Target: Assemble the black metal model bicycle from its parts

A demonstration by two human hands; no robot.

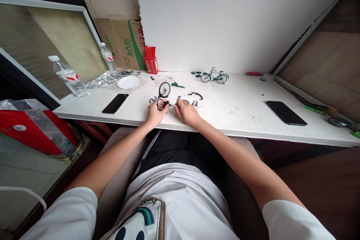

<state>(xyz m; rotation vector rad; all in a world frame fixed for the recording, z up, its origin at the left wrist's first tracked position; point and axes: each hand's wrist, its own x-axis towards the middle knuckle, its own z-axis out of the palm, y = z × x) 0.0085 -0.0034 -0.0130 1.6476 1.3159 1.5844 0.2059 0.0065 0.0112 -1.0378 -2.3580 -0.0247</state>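
- Black bike (161,96): small model, center of frame near counter's (239,105) front edge, in left hand; one spoked wheel (164,89) sticks up above the fingers.
- Hands: left hand (156,114) closed around the black bike; right hand (186,112) just beside it, thumb and finger close together at the bike's right end. Can't tell if right grips a small piece; too small.
- Just above right hand: curved black part (197,94), plus small loose bits partly hidden by the fingers.
- Above the black bike, slightly right: green part (177,84), lying flat.
- Green bike (214,77): upright, upper right of center, near the wall.
- Left phone (115,104) left of the hands; right phone (286,113) well apart, right of frame.
- Left of center: white plate (128,82), dark sprues (108,78) beside it.
- Upper left: red box (152,61), carton (119,43), two bottles (69,78).
- Far right: mouse (339,121).
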